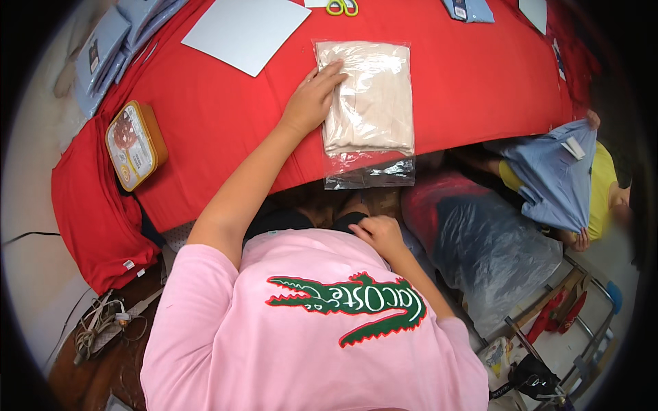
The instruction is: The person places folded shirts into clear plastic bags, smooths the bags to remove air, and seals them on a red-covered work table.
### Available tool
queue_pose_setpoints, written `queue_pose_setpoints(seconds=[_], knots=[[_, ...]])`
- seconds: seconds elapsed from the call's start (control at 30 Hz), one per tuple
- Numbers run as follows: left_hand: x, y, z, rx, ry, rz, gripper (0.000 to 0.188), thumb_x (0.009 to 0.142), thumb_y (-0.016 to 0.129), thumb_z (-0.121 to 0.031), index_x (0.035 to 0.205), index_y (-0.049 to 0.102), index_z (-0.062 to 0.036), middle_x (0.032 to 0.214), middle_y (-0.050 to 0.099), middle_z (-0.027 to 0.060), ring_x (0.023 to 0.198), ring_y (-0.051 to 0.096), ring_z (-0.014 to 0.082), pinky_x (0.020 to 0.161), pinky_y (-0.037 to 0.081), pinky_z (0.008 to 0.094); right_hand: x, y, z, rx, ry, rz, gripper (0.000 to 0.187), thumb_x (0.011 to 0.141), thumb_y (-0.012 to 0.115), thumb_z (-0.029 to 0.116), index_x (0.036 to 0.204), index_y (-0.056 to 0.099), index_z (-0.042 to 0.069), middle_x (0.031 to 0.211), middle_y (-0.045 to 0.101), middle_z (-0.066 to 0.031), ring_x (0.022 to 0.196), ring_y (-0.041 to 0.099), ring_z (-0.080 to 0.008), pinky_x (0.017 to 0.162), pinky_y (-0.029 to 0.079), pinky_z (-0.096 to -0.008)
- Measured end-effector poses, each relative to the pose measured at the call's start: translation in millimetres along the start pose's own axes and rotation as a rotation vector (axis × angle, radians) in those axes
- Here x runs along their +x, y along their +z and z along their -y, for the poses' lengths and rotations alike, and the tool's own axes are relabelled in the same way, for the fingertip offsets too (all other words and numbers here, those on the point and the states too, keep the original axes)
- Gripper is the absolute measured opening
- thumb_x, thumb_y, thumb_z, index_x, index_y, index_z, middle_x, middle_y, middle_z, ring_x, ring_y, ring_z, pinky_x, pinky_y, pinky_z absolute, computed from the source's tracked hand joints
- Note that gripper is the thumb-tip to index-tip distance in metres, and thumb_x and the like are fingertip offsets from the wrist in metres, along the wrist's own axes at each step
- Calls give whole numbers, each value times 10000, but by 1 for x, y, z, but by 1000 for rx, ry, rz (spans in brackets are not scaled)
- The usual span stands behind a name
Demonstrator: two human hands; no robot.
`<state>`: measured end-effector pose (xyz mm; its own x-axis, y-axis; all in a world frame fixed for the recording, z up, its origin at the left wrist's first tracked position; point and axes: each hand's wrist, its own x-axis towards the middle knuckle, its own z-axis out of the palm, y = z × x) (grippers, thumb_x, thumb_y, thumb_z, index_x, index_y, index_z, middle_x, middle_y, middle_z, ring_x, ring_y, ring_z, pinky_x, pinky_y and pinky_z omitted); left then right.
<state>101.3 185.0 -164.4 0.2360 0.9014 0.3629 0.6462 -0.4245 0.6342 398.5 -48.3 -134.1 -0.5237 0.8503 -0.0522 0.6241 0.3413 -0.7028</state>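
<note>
While the head view looks straight down, it's the left hand [312, 99] that has contact: it lies flat and open, fingers stretched across the upper left edge of a beige folded garment sealed in a clear, glossy plastic bag [370, 99]. That bagged garment sits on the red cloth-covered table [226, 130], just to the right of this hand's palm, its long axis running away from the body. Its slack, transparent end pokes out past the near edge, toward the lap.

And that's the relation to watch! The left hand is nearer, touching; the right hand [382, 234] waits below the edge, apart from the bag, which lies beyond it, away from the body. Its fingers look curled near the dark shorts [284, 220], but whether they grip anything, one cannot tell.

Now for the murky bits: glare blurs the garment's folds, the left thumb is hard to make out, and the top border cuts off the yellow-green-handled scissors [341, 8]. Over on the right, a co-worker in yellow [603, 185] is partly hidden behind a light-blue garment [558, 181].
</note>
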Motion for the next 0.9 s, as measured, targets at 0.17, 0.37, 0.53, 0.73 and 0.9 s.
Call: queue_pose_setpoints(seconds=[0.17,0.37,0.53,0.73,0.9], knots=[[-44,-33,-14,-187,-362,-432,397,993,539,78,1343,694,-28,1452,662,139,1348,644,288,1117,529,376,0,-31,-12,65,188,-432,178,978,662,-39,1120,734,39,1368,705,-193,1110,743,-349,943,597,-444],[-59,-31,-27,-274,-417,-387,299,986,562,35,1248,700,-11,1363,665,168,1328,632,341,1107,523,410,144,-84,8,-68,-22,-725,482,1072,609,50,1547,547,-10,1663,487,-248,1548,459,-391,1278,336,-477],[-32,-21,-48,-333,-390,-347,361,980,587,27,1333,644,-19,1452,601,182,1319,627,334,1107,520,409,245,-49,-15,-476,-101,-412,499,1021,683,208,1515,643,148,1720,419,-214,1617,357,-390,1306,256,-601],[-48,-15,-29,-334,-440,-193,514,970,669,11,1470,552,-7,1553,521,180,1384,578,322,1114,531,400,256,-29,-2,-243,-236,-158,431,1036,675,307,1461,698,233,1686,498,-154,1608,394,-344,1312,217,-616],[-64,-38,-67,-154,-221,20,674,887,831,-177,1485,533,-84,1685,414,195,1538,432,408,1243,396,546,175,-70,-19,338,13,-771,208,1056,648,97,1222,725,-2,1246,715,-149,1172,670,-293,1055,502,-376]])
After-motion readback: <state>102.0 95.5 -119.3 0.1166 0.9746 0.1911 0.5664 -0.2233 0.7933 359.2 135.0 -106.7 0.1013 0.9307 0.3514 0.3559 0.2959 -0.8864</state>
